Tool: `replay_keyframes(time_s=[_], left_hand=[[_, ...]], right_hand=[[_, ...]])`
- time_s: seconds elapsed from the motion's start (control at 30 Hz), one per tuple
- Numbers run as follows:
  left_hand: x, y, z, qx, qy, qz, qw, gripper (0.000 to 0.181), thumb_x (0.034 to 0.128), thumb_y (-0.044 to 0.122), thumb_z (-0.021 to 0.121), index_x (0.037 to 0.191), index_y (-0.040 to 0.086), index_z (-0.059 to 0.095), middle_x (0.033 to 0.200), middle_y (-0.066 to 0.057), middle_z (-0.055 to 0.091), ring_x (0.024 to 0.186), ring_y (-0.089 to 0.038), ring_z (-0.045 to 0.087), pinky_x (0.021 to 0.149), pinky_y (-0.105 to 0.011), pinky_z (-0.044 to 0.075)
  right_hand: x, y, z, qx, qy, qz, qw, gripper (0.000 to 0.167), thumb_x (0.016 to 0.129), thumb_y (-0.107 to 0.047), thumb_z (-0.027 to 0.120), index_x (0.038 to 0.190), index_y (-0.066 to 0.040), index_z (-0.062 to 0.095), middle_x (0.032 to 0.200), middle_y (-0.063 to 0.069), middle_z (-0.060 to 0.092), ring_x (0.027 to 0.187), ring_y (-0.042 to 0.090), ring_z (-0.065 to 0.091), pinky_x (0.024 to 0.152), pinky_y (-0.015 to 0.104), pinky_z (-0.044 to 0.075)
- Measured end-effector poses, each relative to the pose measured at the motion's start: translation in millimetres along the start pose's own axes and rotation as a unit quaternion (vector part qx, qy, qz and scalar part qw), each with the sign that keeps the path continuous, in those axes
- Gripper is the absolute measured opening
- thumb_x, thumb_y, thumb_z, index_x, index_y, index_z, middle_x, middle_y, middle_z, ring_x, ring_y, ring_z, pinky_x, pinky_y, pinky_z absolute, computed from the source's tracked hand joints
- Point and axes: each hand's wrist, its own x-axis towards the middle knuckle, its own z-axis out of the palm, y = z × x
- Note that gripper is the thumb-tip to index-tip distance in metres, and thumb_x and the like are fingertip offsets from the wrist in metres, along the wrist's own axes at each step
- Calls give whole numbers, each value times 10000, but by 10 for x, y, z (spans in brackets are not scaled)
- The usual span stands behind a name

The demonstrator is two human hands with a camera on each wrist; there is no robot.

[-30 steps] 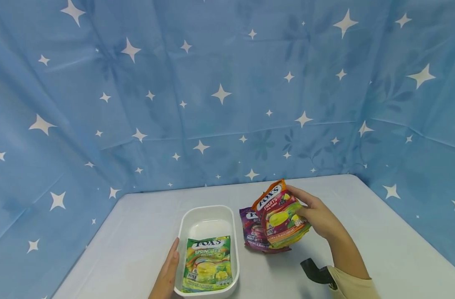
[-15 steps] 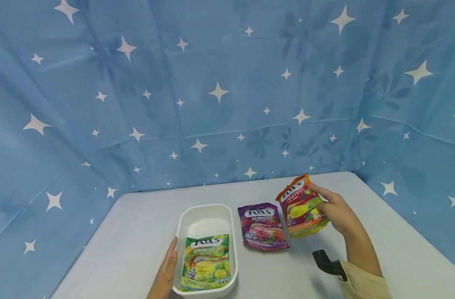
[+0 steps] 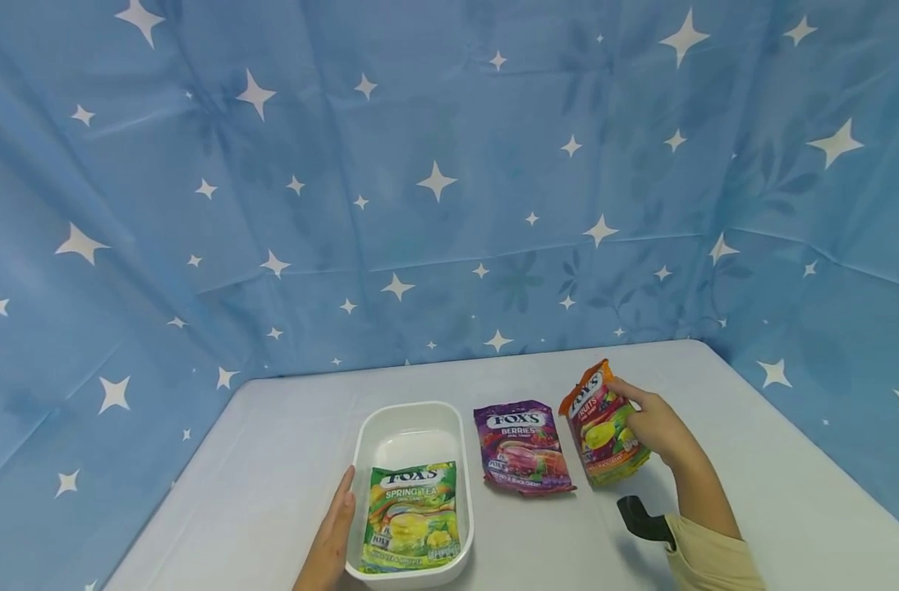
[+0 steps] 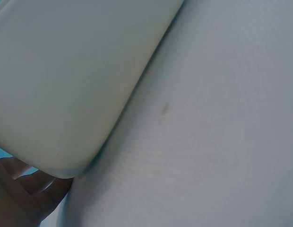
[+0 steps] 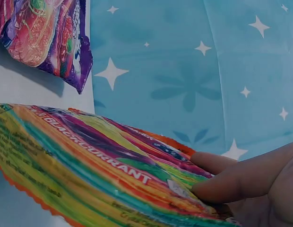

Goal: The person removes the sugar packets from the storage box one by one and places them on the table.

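My right hand (image 3: 659,423) pinches the orange and red Fox's Fruits candy bag (image 3: 603,431) by its right side, tilted, at the right of the table. In the right wrist view the thumb and a finger press on the fruits bag (image 5: 104,161). Just left of it a purple Fox's Berries candy bag (image 3: 525,450) lies flat. My left hand (image 3: 332,533) rests with fairly straight fingers along the left wall of a white tub (image 3: 470,492). Inside the tub, toward its near end, is a green Fox's Spring Tea candy bag (image 3: 410,517).
The white table (image 3: 272,460) has rounded far corners. Behind it hangs a blue curtain (image 3: 434,246) printed with white stars. A black curved piece (image 3: 641,519) sticks out at the right sleeve (image 3: 711,558).
The right hand has carried the fruits bag rightward from above the berries bag, then slightly lower, uncovering the berries bag. The left hand stays at the tub.
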Motion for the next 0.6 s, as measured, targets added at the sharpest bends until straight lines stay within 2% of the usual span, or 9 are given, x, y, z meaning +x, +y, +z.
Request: replay_keyframes(time_s=[0.07, 0.17, 0.23, 0.33, 0.43, 0.5, 0.6], left_hand=[[4, 0, 0, 30, 8, -24, 10000, 581, 1004, 407, 170, 1473, 76, 82, 1509, -237, 71, 1363, -464, 38, 1044, -652, 85], [5, -2, 3, 69, 35, -47, 10000, 583, 1002, 413, 172, 1474, 81, 88, 1512, -231, 67, 1366, -460, 35, 1048, -649, 79], [5, -2, 4, 85, 42, -56, 9999, 584, 1001, 416, 172, 1474, 84, 88, 1512, -230, 66, 1367, -459, 35, 1049, -648, 77], [5, -4, 6, 56, 48, -76, 9999, 587, 1000, 419, 175, 1474, 83, 89, 1513, -228, 68, 1368, -456, 34, 1054, -644, 74], [7, -3, 6, 38, 40, -97, 9999, 588, 1000, 420, 177, 1474, 83, 87, 1513, -228, 65, 1368, -458, 33, 1052, -646, 75], [10, -1, 5, 28, 43, -113, 9999, 587, 1001, 419, 178, 1474, 84, 87, 1514, -227, 63, 1368, -459, 32, 1051, -648, 77], [9, 6, 6, 24, 51, -135, 9999, 586, 1000, 420, 181, 1475, 88, 88, 1515, -224, 60, 1368, -458, 32, 1048, -650, 79]], right_hand=[[12, 11, -1, -179, -2, -6, 9998, 648, 797, 68, 374, 1427, -11, 246, 1459, 310, 161, 1261, 548, 225, 927, 665, 333], [16, 18, -9, -337, 13, -4, 9994, 645, 795, 66, 373, 1424, -4, 250, 1456, 311, 167, 1267, 553, 208, 938, 682, 304], [11, 19, -15, -445, 19, 3, 9990, 645, 791, 62, 377, 1421, 3, 252, 1450, 317, 174, 1258, 547, 234, 903, 646, 363], [-1, 24, -27, -611, 71, 72, 9981, 644, 786, 53, 392, 1415, 15, 257, 1428, 343, 196, 1173, 509, 359, 779, 488, 473], [-4, 46, -48, -805, 173, 145, 9965, 640, 776, 53, 406, 1402, 30, 275, 1390, 378, 232, 1017, 435, 448, 661, 332, 465], [3, 68, -69, -928, 192, 197, 9953, 633, 776, 53, 411, 1396, 37, 283, 1377, 390, 237, 977, 415, 450, 649, 317, 457], [25, 115, -100, -1059, 177, 268, 9939, 628, 777, 53, 411, 1393, 41, 285, 1373, 393, 238, 988, 423, 444, 693, 379, 460]])
